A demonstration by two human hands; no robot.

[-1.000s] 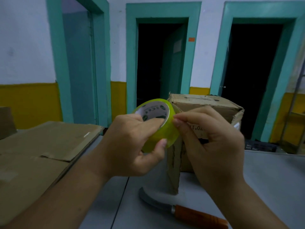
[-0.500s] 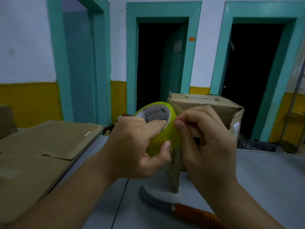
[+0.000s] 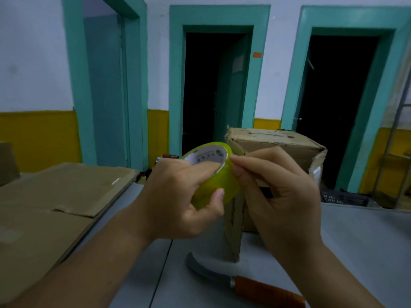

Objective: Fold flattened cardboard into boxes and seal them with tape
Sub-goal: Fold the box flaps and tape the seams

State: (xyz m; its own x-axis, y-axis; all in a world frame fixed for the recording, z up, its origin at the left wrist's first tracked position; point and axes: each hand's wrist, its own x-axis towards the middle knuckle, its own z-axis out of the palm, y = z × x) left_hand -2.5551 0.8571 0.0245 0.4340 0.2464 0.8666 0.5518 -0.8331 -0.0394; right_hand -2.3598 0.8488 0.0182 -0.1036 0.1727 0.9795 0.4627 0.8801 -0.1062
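Tape roll (image 3: 214,187), held above the tabletop (image 3: 355,241) just in front of the standing cardboard box (image 3: 273,141), sits in the left hand (image 3: 175,196), thumb on its yellow band, while the right hand (image 3: 280,196) pinches at its rim, apparently hunting for the free end. Its printed core face tilts up toward the camera, axis steep. Sealing looks unstarted; flattened cardboard (image 3: 55,196) waits at left.
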